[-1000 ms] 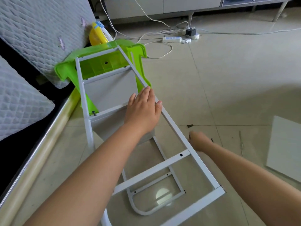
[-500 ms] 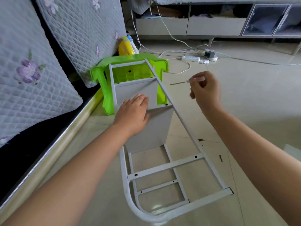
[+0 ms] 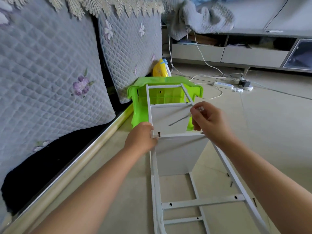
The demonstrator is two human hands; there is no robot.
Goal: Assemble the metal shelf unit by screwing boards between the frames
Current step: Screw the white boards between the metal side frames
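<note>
The white metal shelf frame [image 3: 203,202] lies tilted, its far end propped on a green plastic stool [image 3: 135,105]. A white board [image 3: 177,154] stands between the two frames. A dark screw [image 3: 158,133] sticks up from the crossbar above the board's left end. My left hand [image 3: 141,141] grips the frame's left rail beside that screw. My right hand [image 3: 208,120] pinches the clear handle of a thin screwdriver [image 3: 179,121], whose shaft points down-left toward the screw, its tip well short of it.
Quilted grey sofa cushions [image 3: 50,73] and the sofa's metal edge [image 3: 70,169] run along the left. A power strip [image 3: 223,84] with white cables lies on the tiled floor behind. Loose screws [image 3: 231,183] lie on the floor by the right rail. A low cabinet [image 3: 253,54] stands at the back.
My left hand slid from the board's face to the left rail beside the screw. My right hand, which picked the screwdriver off the floor, brought it over the frame.
</note>
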